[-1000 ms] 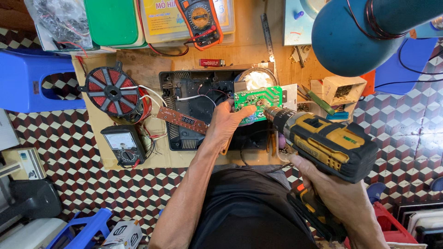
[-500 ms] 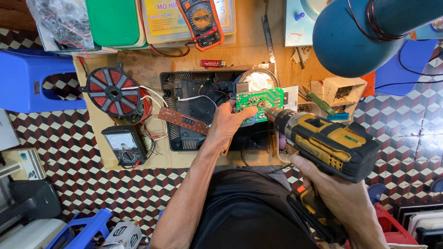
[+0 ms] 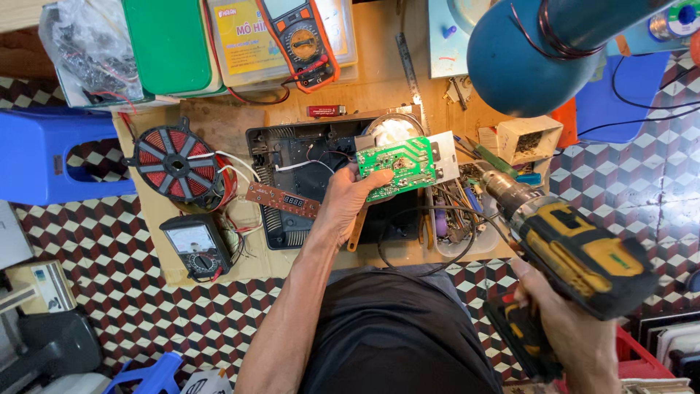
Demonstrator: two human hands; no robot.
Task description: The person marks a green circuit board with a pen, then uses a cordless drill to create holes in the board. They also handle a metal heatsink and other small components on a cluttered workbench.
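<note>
My left hand (image 3: 351,198) grips the lower left edge of a green circuit board (image 3: 399,165) and holds it tilted over an opened black appliance housing (image 3: 292,171). My right hand (image 3: 576,339) holds a yellow and black cordless drill (image 3: 565,244) by its handle, off to the right of the board, its chuck pointing up and left. A narrow brown display board (image 3: 283,200) lies across the housing, wired to a red and black round coil (image 3: 173,162) on the left.
An analog meter (image 3: 194,242) lies at the bench's front left and an orange multimeter (image 3: 300,40) at the back. A tray of hand tools (image 3: 456,215) and a small cardboard box (image 3: 530,138) are right of the housing. A blue stool (image 3: 44,153) stands left; a blue lamp head (image 3: 539,51) overhangs.
My right hand has pulled the drill away from the green circuit board, down and to the right. My left hand keeps hold of the board.
</note>
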